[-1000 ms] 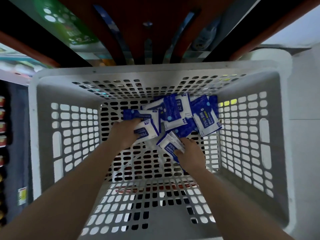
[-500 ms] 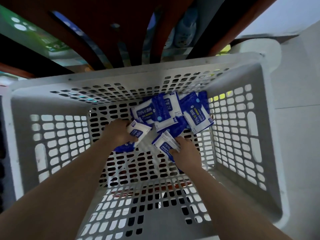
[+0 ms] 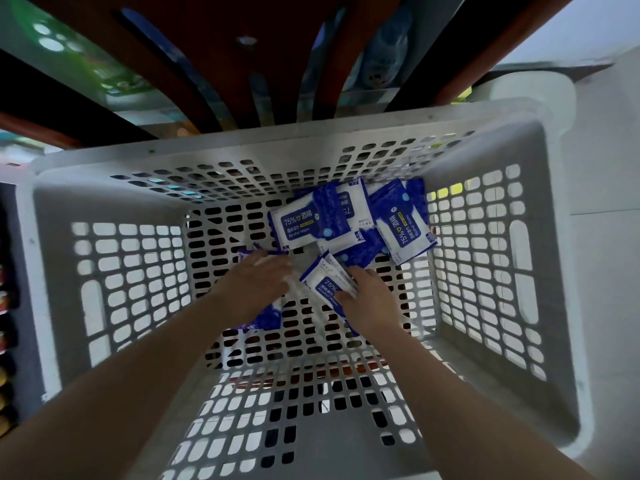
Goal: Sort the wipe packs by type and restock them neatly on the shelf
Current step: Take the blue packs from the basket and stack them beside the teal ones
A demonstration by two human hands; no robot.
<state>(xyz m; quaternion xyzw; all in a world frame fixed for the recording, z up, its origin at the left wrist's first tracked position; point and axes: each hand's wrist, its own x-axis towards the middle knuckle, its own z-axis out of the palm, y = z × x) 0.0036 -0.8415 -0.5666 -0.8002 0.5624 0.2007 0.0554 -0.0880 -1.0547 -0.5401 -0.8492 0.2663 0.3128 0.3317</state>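
Note:
Several blue-and-white alcohol wipe packs (image 3: 349, 223) lie heaped at the far right of a grey perforated basket (image 3: 114, 282). My left hand (image 3: 256, 282) is down in the basket and holds a wipe pack (image 3: 268, 315), whose blue edge shows below the palm. My right hand (image 3: 369, 299) grips a small stack of wipe packs (image 3: 327, 280) by the near end, tilted up off the basket floor. One pack (image 3: 407, 232) leans against the right wall.
Dark red shelf uprights (image 3: 242, 64) and stocked shelves rise beyond the basket's far rim. A shelf edge with small products (image 3: 3, 306) runs along the left. Pale floor tiles (image 3: 609, 271) lie to the right.
My left hand has pulled its pack back toward me and lower, away from the heap. My right hand keeps its stack almost in the same place. The view shifted slightly.

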